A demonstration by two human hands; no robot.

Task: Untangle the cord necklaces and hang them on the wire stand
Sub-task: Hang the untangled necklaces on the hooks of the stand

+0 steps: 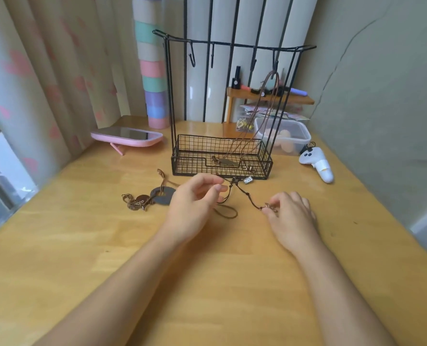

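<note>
The cord stretches between the hands: the left hand pinches it at 9 o'clock, the right hand pinches its clasp at 3 o'clock. The stand is at 12.

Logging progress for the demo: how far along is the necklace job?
Done: one brown necklace hangs from the wire stand, right hook. In hand: left hand and right hand pinch a dark cord. Remaining: a tangled pile by the left hand; three hooks bare.

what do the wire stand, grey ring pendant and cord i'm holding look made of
Wire stand: thin metal rod, matte black coating; welded grid basket, bent hooks. Ring pendant: flat dull grey disc, maybe stone. Cord: dark brown, knotted, likely waxed cotton or leather.
</note>
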